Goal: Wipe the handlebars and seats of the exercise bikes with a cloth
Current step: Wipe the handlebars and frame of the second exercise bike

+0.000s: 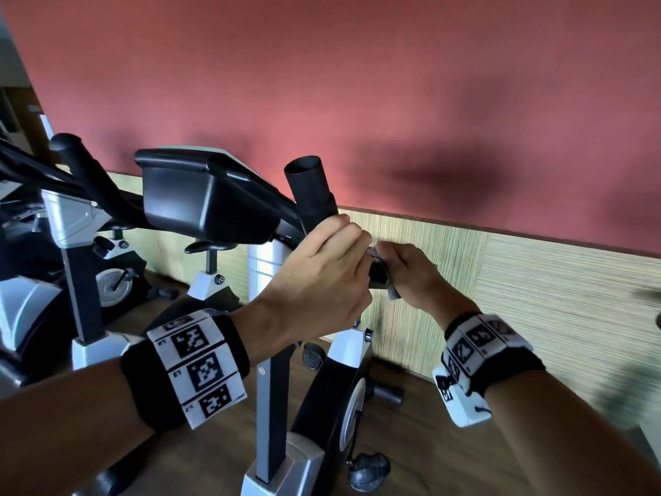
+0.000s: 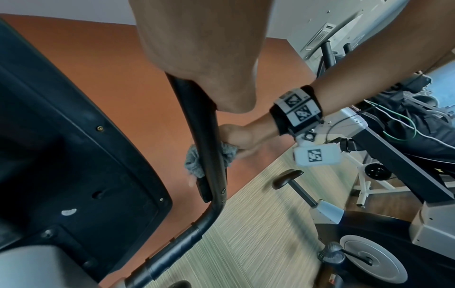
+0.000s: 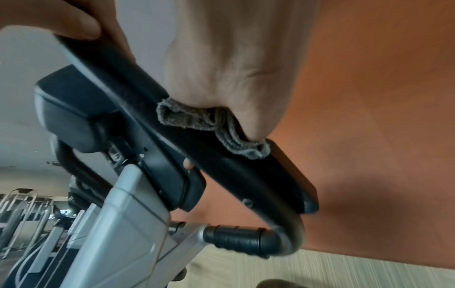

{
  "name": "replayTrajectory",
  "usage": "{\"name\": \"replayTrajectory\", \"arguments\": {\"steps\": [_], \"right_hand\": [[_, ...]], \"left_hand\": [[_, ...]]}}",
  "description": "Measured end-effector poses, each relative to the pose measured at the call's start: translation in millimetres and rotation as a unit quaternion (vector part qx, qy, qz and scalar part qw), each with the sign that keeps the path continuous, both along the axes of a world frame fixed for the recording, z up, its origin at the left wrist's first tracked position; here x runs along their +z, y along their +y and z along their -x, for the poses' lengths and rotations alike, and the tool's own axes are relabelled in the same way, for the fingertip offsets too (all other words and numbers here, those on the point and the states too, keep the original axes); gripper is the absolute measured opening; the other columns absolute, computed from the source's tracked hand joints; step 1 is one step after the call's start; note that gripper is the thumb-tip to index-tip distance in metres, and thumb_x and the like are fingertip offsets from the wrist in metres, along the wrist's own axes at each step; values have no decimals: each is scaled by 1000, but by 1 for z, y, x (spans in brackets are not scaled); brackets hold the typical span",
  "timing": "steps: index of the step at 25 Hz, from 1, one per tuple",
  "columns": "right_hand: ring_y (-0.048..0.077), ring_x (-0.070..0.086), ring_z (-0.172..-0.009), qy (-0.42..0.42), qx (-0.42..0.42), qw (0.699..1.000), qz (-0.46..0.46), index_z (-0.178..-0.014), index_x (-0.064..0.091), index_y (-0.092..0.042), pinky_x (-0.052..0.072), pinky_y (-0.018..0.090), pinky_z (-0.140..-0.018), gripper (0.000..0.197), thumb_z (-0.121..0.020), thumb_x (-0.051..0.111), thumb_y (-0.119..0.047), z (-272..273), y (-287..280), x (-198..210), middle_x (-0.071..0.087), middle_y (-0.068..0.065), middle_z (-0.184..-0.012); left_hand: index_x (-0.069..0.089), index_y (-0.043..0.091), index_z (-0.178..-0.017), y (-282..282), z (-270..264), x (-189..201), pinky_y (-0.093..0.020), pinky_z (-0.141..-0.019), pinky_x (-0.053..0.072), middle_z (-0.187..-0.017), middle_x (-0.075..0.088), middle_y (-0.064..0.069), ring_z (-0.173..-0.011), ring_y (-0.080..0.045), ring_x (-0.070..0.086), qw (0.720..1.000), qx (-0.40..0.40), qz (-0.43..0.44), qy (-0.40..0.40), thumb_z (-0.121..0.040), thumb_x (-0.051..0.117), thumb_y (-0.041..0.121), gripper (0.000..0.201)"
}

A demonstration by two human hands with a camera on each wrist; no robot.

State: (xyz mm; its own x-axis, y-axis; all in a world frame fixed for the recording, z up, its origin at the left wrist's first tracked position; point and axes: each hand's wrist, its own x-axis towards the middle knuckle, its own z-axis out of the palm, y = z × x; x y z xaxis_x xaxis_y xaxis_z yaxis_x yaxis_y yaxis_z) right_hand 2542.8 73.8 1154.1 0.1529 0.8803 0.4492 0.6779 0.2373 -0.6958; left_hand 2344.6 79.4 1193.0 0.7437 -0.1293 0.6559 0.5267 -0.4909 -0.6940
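The near exercise bike's black handlebar [image 1: 310, 187] rises beside its black console [image 1: 204, 198]. My left hand [image 1: 322, 270] grips the handlebar just below the foam end. Right beside it, my right hand [image 1: 411, 277] holds a grey cloth [image 1: 393, 292] wrapped round the lower stretch of the bar. In the left wrist view the cloth [image 2: 194, 162] bulges out on both sides of the handlebar [image 2: 209, 148] under my right hand [image 2: 236, 136]. The right wrist view shows the cloth [image 3: 197, 117] squeezed between my right hand [image 3: 221, 68] and the handlebar [image 3: 234, 167].
A second bike's black seat [image 1: 211, 245] stands behind the console, with more bikes at the left [image 1: 71, 209]. A red wall with striped lower panelling [image 1: 536, 298] runs close behind. The near bike's pedal [image 1: 368, 470] hangs over the wooden floor.
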Motion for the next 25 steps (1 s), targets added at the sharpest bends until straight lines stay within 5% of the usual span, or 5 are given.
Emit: {"name": "replayTrajectory", "arguments": {"steps": [5,10,16,20,25], "right_hand": [[18,49,-43,77,14,994,-75,-92,64,-33,44,34,-46,43,-113,28,-25,8,-19,-26,52,-3,-48],[15,50,-45,22,16,999,34,-66,55,-12,46,39,-60,52,-108,37,-36,-8,13,1,53,0,-47],[17,57,-46,15,14,998,-54,-92,65,-17,48,33,-48,47,-113,25,-29,-8,-10,-25,56,-1,-52],[36,59,-53,-44,-9,999,4,-70,55,3,52,48,-60,67,-104,30,-49,-21,19,-7,57,20,-55],[0,60,-87,-111,-38,988,-103,-83,56,-26,42,43,-103,48,-111,17,-32,-22,1,-43,61,-16,-80]], "left_hand": [[65,3,-76,0,1,-1,-40,-106,32,-77,55,-9,-84,-26,40,999,-32,14,-16,-86,55,26,27],[66,2,-75,0,-1,-2,-39,-108,29,-78,56,-9,-85,-26,40,997,-58,44,-25,-83,57,23,24],[66,0,-78,1,1,-3,-37,-111,26,-80,58,-11,-85,-27,48,995,-79,58,-27,-84,54,21,25],[66,1,-76,-1,1,-2,-40,-106,33,-79,58,-11,-81,-29,53,995,-78,64,-22,-83,55,21,24],[67,0,-78,-2,3,-2,-40,-107,32,-80,59,-11,-83,-30,54,995,-73,66,-17,-83,56,22,25]]}}
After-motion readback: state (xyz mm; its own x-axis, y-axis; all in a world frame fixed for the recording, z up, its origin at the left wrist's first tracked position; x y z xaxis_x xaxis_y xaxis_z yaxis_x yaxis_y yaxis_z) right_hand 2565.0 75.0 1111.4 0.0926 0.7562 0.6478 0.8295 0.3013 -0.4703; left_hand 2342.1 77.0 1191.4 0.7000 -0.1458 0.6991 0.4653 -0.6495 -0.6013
